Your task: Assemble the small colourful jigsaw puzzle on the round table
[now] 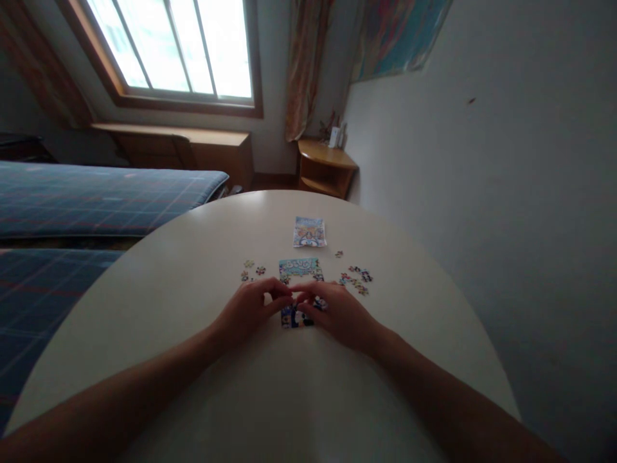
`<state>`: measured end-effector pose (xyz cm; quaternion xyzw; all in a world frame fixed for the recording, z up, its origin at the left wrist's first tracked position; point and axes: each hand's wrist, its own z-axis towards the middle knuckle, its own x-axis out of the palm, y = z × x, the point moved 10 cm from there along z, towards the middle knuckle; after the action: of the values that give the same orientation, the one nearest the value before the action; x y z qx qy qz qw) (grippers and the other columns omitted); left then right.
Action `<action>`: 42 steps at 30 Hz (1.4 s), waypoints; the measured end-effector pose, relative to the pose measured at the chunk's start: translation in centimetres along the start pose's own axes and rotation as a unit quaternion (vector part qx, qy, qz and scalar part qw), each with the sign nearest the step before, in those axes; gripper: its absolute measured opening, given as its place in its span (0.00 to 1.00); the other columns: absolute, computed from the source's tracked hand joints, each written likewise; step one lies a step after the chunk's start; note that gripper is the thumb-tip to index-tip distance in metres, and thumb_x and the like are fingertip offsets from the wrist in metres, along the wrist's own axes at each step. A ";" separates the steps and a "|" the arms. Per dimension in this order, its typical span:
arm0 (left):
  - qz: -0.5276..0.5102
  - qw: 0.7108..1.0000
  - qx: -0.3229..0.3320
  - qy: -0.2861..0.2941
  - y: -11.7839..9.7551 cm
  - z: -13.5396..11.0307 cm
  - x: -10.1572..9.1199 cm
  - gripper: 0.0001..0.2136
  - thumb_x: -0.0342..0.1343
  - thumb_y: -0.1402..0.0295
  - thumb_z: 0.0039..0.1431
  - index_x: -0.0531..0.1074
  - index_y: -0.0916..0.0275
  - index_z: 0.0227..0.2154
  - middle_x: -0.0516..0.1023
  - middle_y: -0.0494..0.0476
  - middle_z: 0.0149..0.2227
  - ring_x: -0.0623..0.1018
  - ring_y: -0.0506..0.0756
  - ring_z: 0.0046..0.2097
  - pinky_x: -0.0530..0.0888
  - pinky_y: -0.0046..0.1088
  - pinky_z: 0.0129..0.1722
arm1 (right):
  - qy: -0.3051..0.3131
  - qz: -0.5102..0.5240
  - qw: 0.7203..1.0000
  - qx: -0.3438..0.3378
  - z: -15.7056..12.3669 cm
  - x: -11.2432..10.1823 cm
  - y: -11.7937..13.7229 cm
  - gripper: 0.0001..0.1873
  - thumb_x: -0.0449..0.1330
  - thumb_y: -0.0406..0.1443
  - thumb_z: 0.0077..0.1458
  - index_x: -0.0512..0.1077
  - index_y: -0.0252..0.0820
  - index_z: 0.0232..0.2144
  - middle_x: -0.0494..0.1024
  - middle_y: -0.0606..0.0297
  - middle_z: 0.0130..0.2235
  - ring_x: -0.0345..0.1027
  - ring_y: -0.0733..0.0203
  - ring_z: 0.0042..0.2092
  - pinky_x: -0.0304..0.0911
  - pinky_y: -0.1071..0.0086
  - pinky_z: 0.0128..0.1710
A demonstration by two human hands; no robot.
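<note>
A partly assembled jigsaw puzzle (299, 266) lies on the table, with a pale gap across its middle. Over its left side is my left hand (255, 305), thumb and fingers drawn together in a pinch. My right hand (337, 312) comes in from the other side, its fingers bent and closed above the puzzle. The fingertips of both hands meet or nearly meet there. Whatever they hold is too small and hidden to make out. Several loose puzzle pieces (357, 283) lie right of my right hand, and a few more pieces (260, 271) lie beyond my left hand.
Past the puzzle lies a small printed picture sheet (309, 231), with a single piece (339, 254) near it. The round white table (231, 231) stands close to the wall on the right. A plaid mattress (96, 199) is at the left, a corner shelf (328, 154) behind.
</note>
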<state>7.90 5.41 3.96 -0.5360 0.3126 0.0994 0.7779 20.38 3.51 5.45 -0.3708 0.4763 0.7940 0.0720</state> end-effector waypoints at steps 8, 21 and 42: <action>-0.050 0.999 -0.018 -0.009 1.0 0.0 0.3 0.07 0.57 0.63 0.61 0.74 0.60 0.35 0.82 0.52 0.32 0.80 0.52 0.32 0.73 0.24 0.29 | -0.018 0.001 0.999 0.030 0.1 -0.6 -0.8 0.08 0.62 0.35 0.59 0.80 0.46 0.40 0.83 0.65 0.36 0.76 0.62 0.37 0.67 0.68 0.40; 0.081 0.991 0.102 -0.014 -1.3 -0.4 0.3 0.05 0.55 0.72 0.61 0.73 0.59 0.38 0.80 0.57 0.43 0.77 0.57 0.47 0.73 0.40 0.51 | -0.006 -0.053 0.997 0.057 0.2 -0.6 -1.9 0.08 0.65 0.34 0.57 0.81 0.47 0.39 0.83 0.64 0.35 0.76 0.61 0.37 0.67 0.67 0.42; 0.138 0.978 0.152 0.026 -1.9 -0.6 1.1 0.07 0.54 0.71 0.63 0.78 0.58 0.36 0.81 0.56 0.40 0.76 0.57 0.46 0.74 0.36 0.48 | -0.003 -0.147 0.989 0.020 0.0 -0.9 -1.4 0.07 0.66 0.34 0.56 0.79 0.48 0.39 0.82 0.64 0.39 0.72 0.56 0.45 0.61 0.61 0.48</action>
<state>9.52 3.88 4.63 -0.3654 0.4146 0.1429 0.8210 21.64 4.45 5.06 -0.4333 0.4324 0.7658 0.1969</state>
